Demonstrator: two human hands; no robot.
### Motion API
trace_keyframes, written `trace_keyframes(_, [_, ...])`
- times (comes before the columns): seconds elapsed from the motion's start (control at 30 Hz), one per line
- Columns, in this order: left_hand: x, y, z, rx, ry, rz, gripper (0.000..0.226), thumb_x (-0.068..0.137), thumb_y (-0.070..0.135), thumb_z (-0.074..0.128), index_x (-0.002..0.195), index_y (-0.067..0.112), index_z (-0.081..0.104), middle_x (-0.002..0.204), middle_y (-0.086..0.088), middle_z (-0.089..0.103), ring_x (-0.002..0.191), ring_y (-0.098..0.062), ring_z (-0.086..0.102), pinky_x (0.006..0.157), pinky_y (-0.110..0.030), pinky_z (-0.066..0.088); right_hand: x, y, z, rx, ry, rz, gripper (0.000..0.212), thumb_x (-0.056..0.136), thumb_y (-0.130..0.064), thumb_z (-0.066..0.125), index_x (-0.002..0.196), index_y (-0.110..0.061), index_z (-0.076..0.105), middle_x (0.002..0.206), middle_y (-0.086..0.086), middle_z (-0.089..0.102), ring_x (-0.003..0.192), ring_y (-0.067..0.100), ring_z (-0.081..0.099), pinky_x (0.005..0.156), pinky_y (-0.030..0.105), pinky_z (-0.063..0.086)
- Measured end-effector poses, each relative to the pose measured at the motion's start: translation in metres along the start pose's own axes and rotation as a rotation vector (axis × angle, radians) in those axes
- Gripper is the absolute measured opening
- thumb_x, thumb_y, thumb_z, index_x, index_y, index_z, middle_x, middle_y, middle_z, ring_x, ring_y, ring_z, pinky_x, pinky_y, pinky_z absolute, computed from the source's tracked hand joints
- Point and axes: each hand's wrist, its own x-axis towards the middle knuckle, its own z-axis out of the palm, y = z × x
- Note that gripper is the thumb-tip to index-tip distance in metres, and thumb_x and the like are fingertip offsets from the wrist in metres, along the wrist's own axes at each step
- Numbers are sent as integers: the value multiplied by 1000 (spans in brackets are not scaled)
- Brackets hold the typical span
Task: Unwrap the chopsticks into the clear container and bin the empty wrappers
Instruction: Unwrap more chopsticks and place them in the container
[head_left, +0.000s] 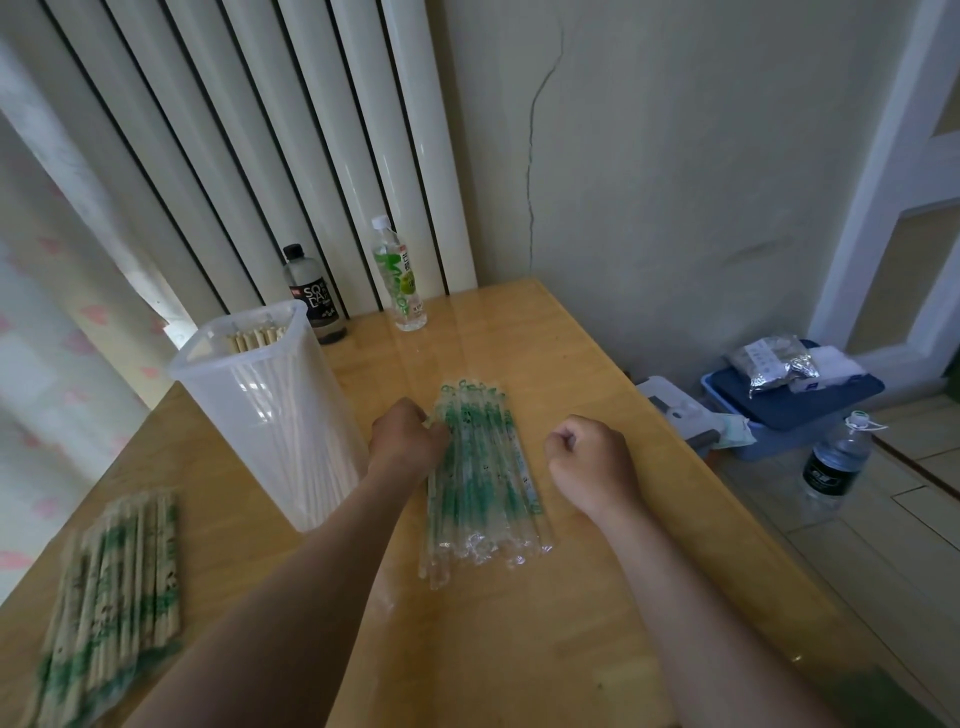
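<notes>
the fingers (435, 432) of the left hand (408, 441) are curling in against the left edge of the empty wrappers (483, 478), touching the plastic; the fingertips are tucked under the hand, so i cannot tell whether they are pinching a wrapper or only pressing on the heap. the fingers (569, 437) of the right hand (592, 462) are folding together into a loose fist with nothing showing inside, and the hand is hovering just beside the right edge of the same heap.

the wrappers are lying in a flat, roughly parallel sheaf in the middle of the table (519, 649), clear with green print, and they are probably all empty, though the glare is making that hard to be sure of. left of them the clear container (265, 415) is standing upright, with bare chopsticks (254, 338) leaning inside it. near the front left corner a bundle of wrapped chopsticks (114, 592) is waiting, well apart from both hands.

judging by this, the step in hand is gathering the spent wrappers for the bin, with part of the unwrapping not yet done. the next move is calling for both hands to be closing on the sheaf from either side, squeezing it so the slippery sleeves are not fanning out, then carrying it off; no bin is showing anywhere here.
</notes>
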Motion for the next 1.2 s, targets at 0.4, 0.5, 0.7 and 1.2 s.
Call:
trace_keyframes(0.4, [-9, -2, -7, 32, 23, -1, 9, 96, 21, 50, 101, 15, 56, 94, -3, 60, 82, -20, 59, 72, -37, 54, 1, 1, -1, 4, 10, 2, 26, 93, -18, 54, 68, -13, 56, 54, 0, 52, 52, 18, 46, 50, 30, 34])
trace_keyframes(0.5, [-16, -3, -13, 38, 28, 62, 9, 95, 19, 51, 101, 15, 57, 92, -3, 60, 79, -19, 57, 67, -34, 50, -1, -2, -2, -12, 8, 17, 26, 92, -17, 54, 66, -14, 55, 53, -3, 52, 52, 18, 47, 50, 30, 36])
trace_keyframes(0.7, [-46, -7, -42, 20, 43, 350, 13, 93, 10, 53, 94, 10, 66, 81, 0, 64, 77, -19, 59, 70, -33, 52, -5, -25, -13, 36, -10, 105, 22, 92, -14, 53, 75, -5, 63, 65, 5, 58, 62, 22, 52, 56, 30, 38])
trace_keyframes(1.2, [-114, -194, -147, 327, 320, 433, 23, 75, 24, 55, 88, 11, 68, 83, -7, 64, 74, -32, 62, 65, -37, 53, -130, -187, 124, -20, -619, -220, 26, 89, -25, 52, 74, -10, 68, 72, 10, 70, 65, 18, 65, 60, 32, 52])
